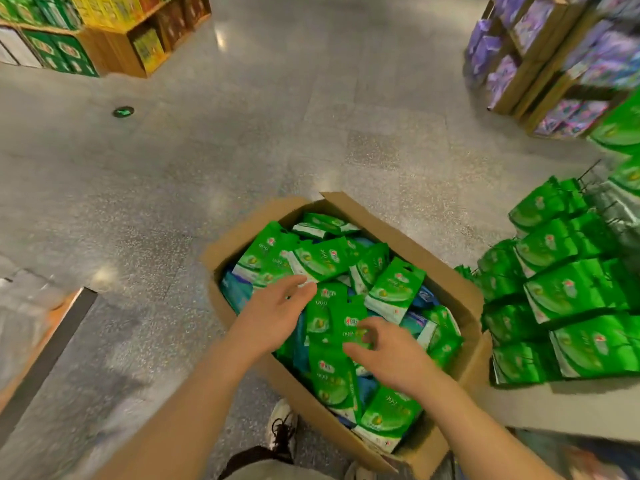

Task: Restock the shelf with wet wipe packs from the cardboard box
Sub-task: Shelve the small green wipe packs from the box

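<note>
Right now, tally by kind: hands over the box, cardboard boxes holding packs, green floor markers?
Hands: 2 (left hand with fingers straight, right hand pinching a wet wipe pack)
Cardboard box: 1
Green floor marker: 1
Total: 4

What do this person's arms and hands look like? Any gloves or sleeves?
Both arms are bare to the frame's edge: no sleeves, gloves, watch or rings show. The left hand and right hand are bare too. Below are light trousers and a white shoe with dark laces.
</note>
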Demonstrator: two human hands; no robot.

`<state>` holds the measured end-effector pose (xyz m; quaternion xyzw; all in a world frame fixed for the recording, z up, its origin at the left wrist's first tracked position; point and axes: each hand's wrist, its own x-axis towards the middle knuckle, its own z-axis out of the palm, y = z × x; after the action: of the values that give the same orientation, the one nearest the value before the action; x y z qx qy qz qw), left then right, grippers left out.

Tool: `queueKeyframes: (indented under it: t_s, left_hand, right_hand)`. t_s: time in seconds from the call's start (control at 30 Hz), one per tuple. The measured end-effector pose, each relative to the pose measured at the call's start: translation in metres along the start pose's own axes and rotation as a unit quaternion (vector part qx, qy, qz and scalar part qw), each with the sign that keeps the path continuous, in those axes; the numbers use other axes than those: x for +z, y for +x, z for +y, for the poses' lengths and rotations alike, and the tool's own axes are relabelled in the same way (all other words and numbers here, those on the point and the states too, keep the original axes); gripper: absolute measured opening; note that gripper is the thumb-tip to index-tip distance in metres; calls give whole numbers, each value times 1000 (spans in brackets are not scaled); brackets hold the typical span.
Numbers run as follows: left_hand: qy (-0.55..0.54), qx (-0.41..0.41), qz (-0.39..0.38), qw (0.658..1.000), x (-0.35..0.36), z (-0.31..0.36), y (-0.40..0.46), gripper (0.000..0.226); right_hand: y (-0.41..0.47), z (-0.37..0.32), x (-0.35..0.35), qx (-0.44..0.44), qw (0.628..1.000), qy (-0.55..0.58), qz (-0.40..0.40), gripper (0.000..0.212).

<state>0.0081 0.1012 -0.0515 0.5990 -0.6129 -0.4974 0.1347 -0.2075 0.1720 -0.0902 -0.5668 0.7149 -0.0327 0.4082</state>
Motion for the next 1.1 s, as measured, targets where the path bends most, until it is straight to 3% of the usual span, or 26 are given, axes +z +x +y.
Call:
queueKeyframes:
  t_s: [0.1, 0.3, 0.43, 0.47, 0.57, 0.67, 0.7, 0.77, 0.87, 0.93, 1.1]
  left_hand:
    - [-6, -28, -25, 999, -1, -19, 15, 48]
    - [-55, -81, -117, 988, 11, -48, 24, 49]
    - [-114, -65, -180, 975, 21, -50, 26, 76]
    - [-136, -62, -194, 970, 23, -49, 27, 74]
    - [-182, -51, -190, 964, 25, -42, 30, 37]
    - [-222, -59, -164, 959, 22, -43, 34, 30]
    - [-235, -69, -157, 957, 20, -46, 36, 30]
    - [-264, -91, -141, 950, 14, -55, 37, 30]
    - [-325, -125, -121, 930, 7, -68, 36, 37]
    - [-370, -151, -112, 910, 3, -74, 35, 38]
    - [-437, -209, -85, 871, -3, -83, 33, 31]
  right_hand:
    - [14, 9, 38, 29, 998, -7, -52, 66]
    - [16, 9, 52, 32, 997, 61, -23, 24]
    - [16, -5, 26, 32, 965, 257, 38, 38]
    - [16, -10, 21, 30, 953, 299, 41, 41]
    - [21, -27, 12, 25, 921, 386, 42, 28]
    - [31, -27, 15, 81, 875, 469, 83, 32]
    - [37, -22, 20, 105, 880, 449, 114, 35]
    - [47, -2, 38, 136, 939, 265, 172, 32]
    - [55, 11, 67, 127, 980, 66, 138, 47]
    - [58, 7, 80, 117, 983, 68, 127, 60]
    - [62, -3, 85, 154, 967, 129, 156, 67]
